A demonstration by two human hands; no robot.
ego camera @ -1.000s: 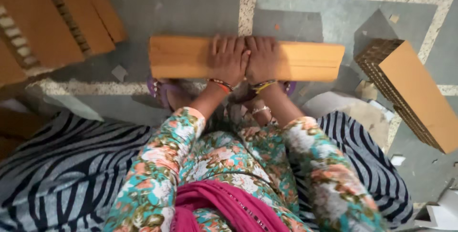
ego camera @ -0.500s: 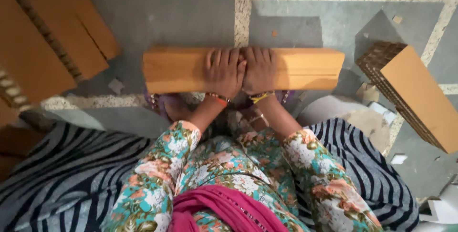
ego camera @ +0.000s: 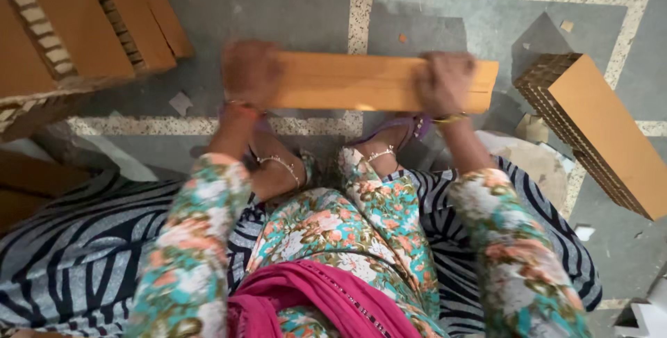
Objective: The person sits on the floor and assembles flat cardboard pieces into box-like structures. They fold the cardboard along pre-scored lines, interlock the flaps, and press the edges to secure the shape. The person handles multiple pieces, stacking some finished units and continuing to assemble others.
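The hands have moved apart — left hand and right hand now grip the ends of the cardboard strip, fingers closed around it.

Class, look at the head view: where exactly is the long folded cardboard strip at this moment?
The cardboard strip lies crosswise at upper centre, above the person's feet, with the left hand and right hand on its two ends.

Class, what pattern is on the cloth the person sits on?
Black and grey zebra-like stripes on the cloth, seen best in the head view.
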